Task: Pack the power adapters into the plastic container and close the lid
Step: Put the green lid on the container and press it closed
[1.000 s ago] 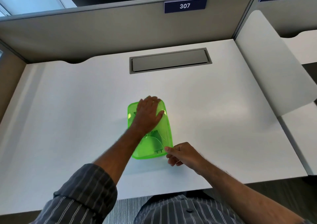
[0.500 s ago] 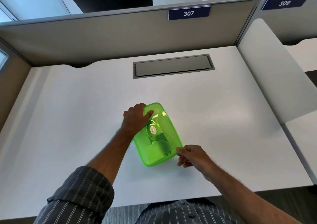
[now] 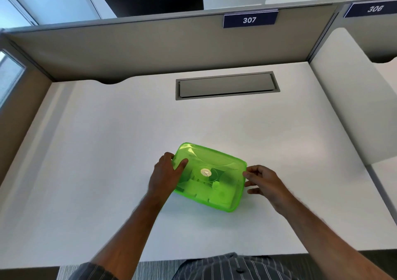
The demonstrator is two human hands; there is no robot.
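A translucent green plastic container (image 3: 214,163) lies on the white desk (image 3: 107,151) with its lid on, its long side running left to right. Pale adapter shapes (image 3: 219,193) show dimly through the green plastic. My left hand (image 3: 165,174) grips the container's left end, thumb on the lid and fingers round the edge. My right hand (image 3: 262,178) is at the right end, its fingertips touching the rim and the other fingers loosely curled.
A grey cable hatch (image 3: 227,85) is set into the desk behind the container. Beige partition panels (image 3: 150,50) wall the desk at the back and left. A white divider (image 3: 343,99) stands on the right.
The container has turned clockwise from lengthwise to sideways. My left hand slid from the lid's top to its left end, and my right hand moved from the near corner to the right end.
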